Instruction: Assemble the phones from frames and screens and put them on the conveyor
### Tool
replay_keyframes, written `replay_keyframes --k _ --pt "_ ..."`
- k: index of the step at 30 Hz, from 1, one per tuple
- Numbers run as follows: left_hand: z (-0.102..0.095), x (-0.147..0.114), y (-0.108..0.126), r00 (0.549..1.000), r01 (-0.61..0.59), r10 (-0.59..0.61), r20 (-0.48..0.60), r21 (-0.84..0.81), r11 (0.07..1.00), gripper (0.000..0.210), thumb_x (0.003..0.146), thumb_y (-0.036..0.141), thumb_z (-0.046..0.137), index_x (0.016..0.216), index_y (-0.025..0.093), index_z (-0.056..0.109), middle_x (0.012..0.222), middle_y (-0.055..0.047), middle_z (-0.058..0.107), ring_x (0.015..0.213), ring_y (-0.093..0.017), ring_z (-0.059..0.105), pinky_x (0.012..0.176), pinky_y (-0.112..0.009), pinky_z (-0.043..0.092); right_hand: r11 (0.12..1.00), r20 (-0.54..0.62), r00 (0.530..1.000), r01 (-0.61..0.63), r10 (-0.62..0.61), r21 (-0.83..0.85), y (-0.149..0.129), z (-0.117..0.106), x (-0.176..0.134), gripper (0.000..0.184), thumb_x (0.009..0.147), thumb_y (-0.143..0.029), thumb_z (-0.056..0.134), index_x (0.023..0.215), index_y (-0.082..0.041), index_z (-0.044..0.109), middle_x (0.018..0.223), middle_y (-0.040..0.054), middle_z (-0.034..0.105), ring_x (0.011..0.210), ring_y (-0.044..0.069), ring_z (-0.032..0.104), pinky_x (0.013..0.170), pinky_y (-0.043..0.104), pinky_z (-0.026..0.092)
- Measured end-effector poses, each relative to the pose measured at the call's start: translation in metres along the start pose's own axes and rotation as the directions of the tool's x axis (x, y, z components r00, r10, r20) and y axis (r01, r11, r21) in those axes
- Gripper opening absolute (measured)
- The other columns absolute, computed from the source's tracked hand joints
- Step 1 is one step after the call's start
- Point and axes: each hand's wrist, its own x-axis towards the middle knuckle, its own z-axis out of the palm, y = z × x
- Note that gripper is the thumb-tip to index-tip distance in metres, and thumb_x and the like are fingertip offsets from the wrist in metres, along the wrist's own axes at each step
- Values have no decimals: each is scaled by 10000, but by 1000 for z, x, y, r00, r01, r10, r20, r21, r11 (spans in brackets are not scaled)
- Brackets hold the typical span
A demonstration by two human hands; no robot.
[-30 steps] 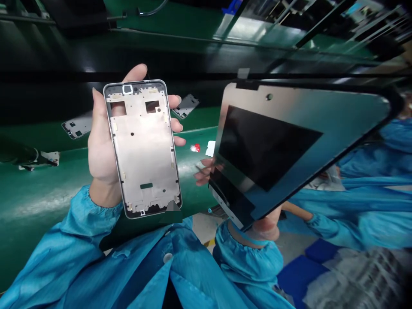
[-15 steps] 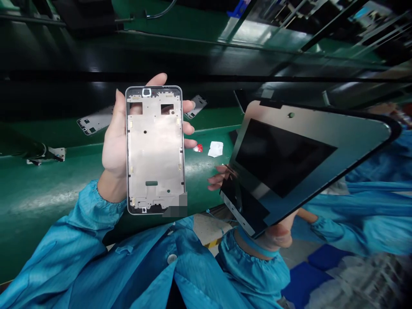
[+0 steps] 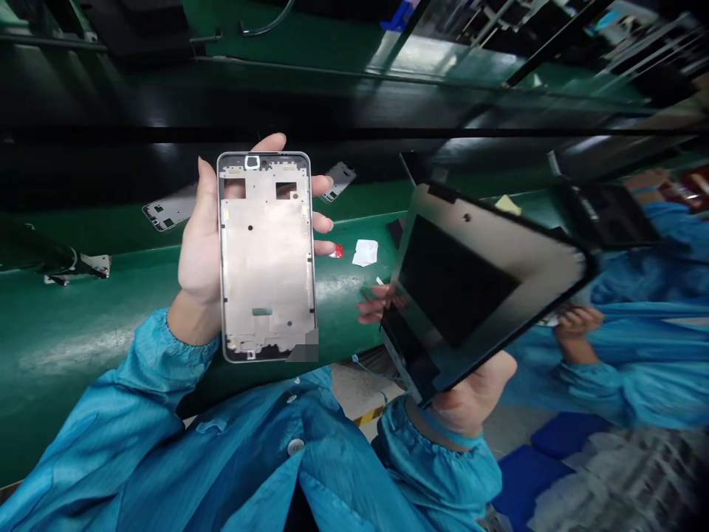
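My left hand (image 3: pixel 200 251) holds a silver phone frame (image 3: pixel 269 266) upright from behind, its thumb at the left edge and fingertips curling past the right. The frame has square cut-outs near its top and small holes lower down. My right hand (image 3: pixel 470 391) grips a phone screen panel (image 3: pixel 388 332) from beneath and behind; its fingertips show at the panel's left edge. The panel's metallic back, with a dark rectangle and a small round hole, faces me. It is tilted and stands apart from the frame. Part of each hand is hidden behind what it holds.
On the green bench (image 3: pixel 127 295) lie more phone frames, one left (image 3: pixel 171 207) and one beyond my fingers (image 3: pixel 339 181). A white paper piece (image 3: pixel 365 253) and a red scrap (image 3: pixel 339 251) lie between my hands. At right, a co-worker's hand (image 3: pixel 579 321) shows beside blue clothing.
The screen panel in my right hand has turned and drawn inward, its far right end now farther left. A co-worker's hand shows more at the right. The left hand keeps its hold nearly unmoved.
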Motion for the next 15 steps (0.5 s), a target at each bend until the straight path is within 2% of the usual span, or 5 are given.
replay_keyframes --k 3,5,11,15 --pt "-2 1 -9 984 -161 169 -64 110 981 616 1125 699 252 1315 252 632 1023 -81 819 777 -238 776 673 -373 673 989 61 989 139 -136 -57 -5 2 9 641 967 -595 771 1540 -318 690 1404 150 741 1190 410 774 912 605 700" --pt "-6 0 -13 974 -211 220 -47 146 966 572 1129 680 327 1311 259 670 1063 -78 819 811 -228 785 709 -354 675 975 98 983 169 -156 -147 -8 2 15 626 976 -567 776 1546 -322 686 1409 151 742 1211 399 768 915 574 704" --pt "-15 -3 -9 980 -199 199 19 185 962 612 1097 711 442 1471 259 616 1179 -92 804 933 -252 814 798 -395 702 956 128 982 170 -142 -241 -5 4 12 608 1009 -549 748 1571 -335 658 1406 154 740 1229 370 766 920 521 706" --pt "-16 -6 -5 977 -214 210 44 196 957 593 1076 708 515 1483 284 599 1200 -81 801 980 -261 820 849 -424 706 946 121 982 173 -145 -275 0 6 7 596 1000 -524 765 1553 -317 679 1415 160 737 1229 374 770 921 511 711"
